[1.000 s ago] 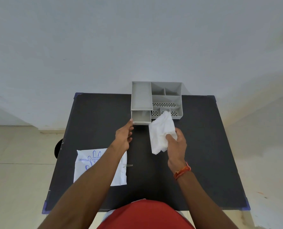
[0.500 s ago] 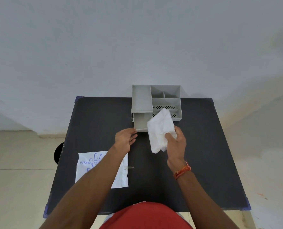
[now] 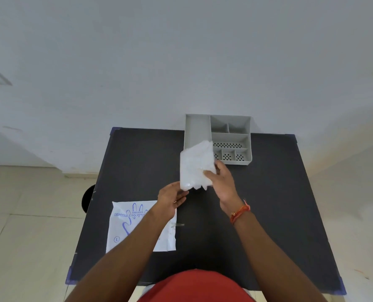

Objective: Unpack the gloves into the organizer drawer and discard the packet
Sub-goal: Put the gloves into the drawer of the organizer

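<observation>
A wad of clear white plastic gloves [image 3: 195, 165] is held in my right hand [image 3: 221, 182], which grips its right lower edge. My left hand [image 3: 171, 198] touches the wad's bottom left corner with its fingertips. The wad hangs just in front of the grey organizer [image 3: 231, 127] at the table's far edge and hides its pulled-out drawer. The flat white packet [image 3: 124, 225] with blue glove print lies on the table at the near left, partly under my left forearm.
The black table [image 3: 279, 203] has blue taped corners and stands against a white wall. A dark round object [image 3: 88, 200] sits beside the table's left edge on the tiled floor.
My left hand has left the drawer front and come back to the gloves' lower corner. My right hand has shifted the wad left, over the drawer.
</observation>
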